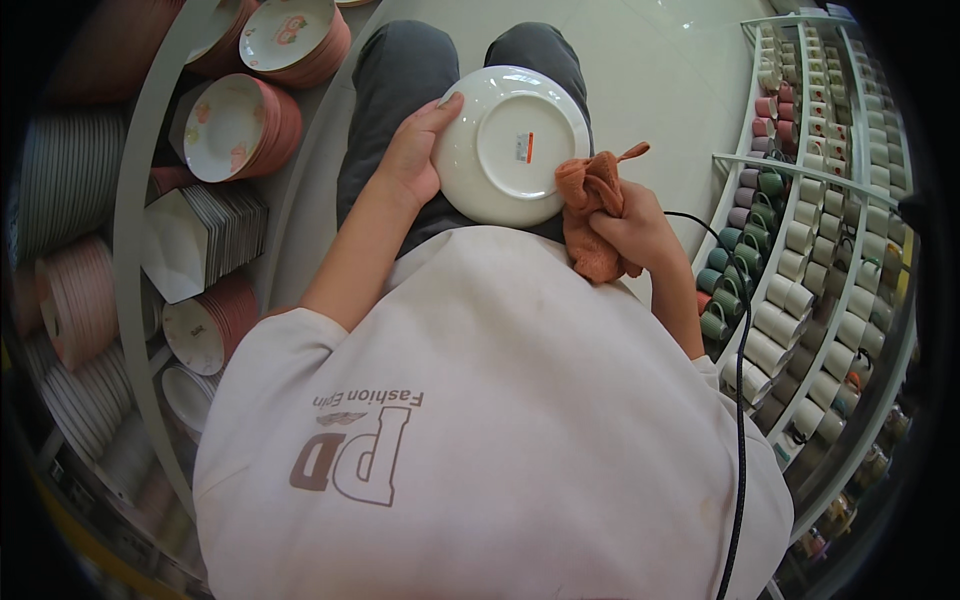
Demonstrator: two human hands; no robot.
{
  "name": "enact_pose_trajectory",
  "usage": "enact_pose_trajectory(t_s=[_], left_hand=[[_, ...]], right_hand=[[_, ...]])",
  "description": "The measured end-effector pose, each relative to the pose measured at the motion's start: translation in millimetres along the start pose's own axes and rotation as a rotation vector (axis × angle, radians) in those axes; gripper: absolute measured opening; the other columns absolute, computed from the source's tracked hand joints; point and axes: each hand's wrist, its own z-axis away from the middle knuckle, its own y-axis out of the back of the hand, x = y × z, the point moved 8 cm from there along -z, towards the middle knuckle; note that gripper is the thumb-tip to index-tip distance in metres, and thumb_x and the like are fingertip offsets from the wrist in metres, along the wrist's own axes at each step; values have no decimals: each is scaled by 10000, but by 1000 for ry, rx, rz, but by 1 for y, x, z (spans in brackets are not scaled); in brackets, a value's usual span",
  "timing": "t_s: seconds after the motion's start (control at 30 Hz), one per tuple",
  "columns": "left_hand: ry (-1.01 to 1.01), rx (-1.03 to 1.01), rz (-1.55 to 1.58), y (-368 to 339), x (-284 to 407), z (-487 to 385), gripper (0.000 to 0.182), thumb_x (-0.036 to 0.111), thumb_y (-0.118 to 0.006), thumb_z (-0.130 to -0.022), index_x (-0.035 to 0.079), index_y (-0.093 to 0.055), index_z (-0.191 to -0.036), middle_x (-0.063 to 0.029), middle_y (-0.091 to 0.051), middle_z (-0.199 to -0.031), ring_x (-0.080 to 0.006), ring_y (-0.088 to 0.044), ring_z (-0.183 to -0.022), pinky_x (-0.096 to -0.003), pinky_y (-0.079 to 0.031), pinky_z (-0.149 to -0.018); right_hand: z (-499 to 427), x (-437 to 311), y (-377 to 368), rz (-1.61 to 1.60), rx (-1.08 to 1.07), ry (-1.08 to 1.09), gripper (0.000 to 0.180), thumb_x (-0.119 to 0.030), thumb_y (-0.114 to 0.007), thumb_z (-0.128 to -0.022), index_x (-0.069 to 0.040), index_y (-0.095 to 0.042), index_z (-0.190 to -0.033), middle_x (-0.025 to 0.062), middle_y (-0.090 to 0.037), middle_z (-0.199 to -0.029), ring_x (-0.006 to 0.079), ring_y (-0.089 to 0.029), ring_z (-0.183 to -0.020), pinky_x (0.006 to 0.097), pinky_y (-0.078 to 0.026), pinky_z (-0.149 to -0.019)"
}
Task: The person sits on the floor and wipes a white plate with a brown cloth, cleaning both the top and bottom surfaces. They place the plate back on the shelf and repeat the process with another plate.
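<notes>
A white glazed ceramic plate, its underside facing up, rests over my thighs. A small printed sticker is on the middle of its base. My left hand grips the plate's left rim, thumb on the underside and fingers hidden beneath. In my right hand is a bunched orange-brown cloth, which lies against the plate's lower right rim; a small loop sticks out from its top.
Left, a shelf bears stacked pink-rimmed plates and hexagonal white plates. Right, racks hold rows of mugs. A black cable runs down beside my right arm. Pale glossy floor lies beyond my knees.
</notes>
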Motion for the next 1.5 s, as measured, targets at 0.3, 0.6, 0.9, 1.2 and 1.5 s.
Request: enact_pose_trajectory(t_s=[0.3, 0.6, 0.9, 1.2, 1.5], left_hand=[[-131, -60, -23, 2, 1, -3, 351, 285, -514, -1053, 49, -536, -1312, -83, -618, -1273, -195, -619, -1153, -365, -509, -1022], [-72, -72, 40, -6, 3, 3, 417, 283, -520, -1055, -24, -528, -1337, -128, -635, -1289, -234, -617, -1184, -382, -479, -1061], [-85, -17, 60, -2, 2, 0, 420, 287, -541, -1049, -32, -548, -1321, -135, -654, -1252, -229, -632, -1152, -370, -501, -1032], [-94, -72, 10, -7, -2, 0, 395, 297, -519, -1058, 2, -543, -1320, -107, -627, -1280, -204, -616, -1173, -358, -504, -1024], [-92, -67, 80, -7, 3, -1, 418, 291, -520, -1056, -20, -535, -1335, -128, -640, -1284, -227, -626, -1166, -373, -497, -1038]], right_hand=[[-40, -136, -60, 112, 240, 761, 191, -108, -667, -783, -32, -635, -955, 169, -656, -905, 400, -629, -888, 457, -509, -777], [-110, -94, 42, -5, 446, 423, 300, -128, -644, -842, -17, -676, -1118, 123, -728, -972, 210, -700, -875, 332, -553, -797], [-28, 24, 30, -121, 221, -17, 323, -76, -578, -824, 6, -675, -1120, 112, -716, -964, 195, -686, -888, 331, -544, -835], [-25, -107, -47, 75, 173, 601, 244, -124, -704, -789, -46, -663, -1016, 172, -659, -938, 374, -643, -873, 415, -520, -795], [-121, -117, 29, 63, 432, 502, 308, -134, -661, -850, -14, -674, -1134, 129, -728, -988, 199, -699, -878, 337, -553, -805]])
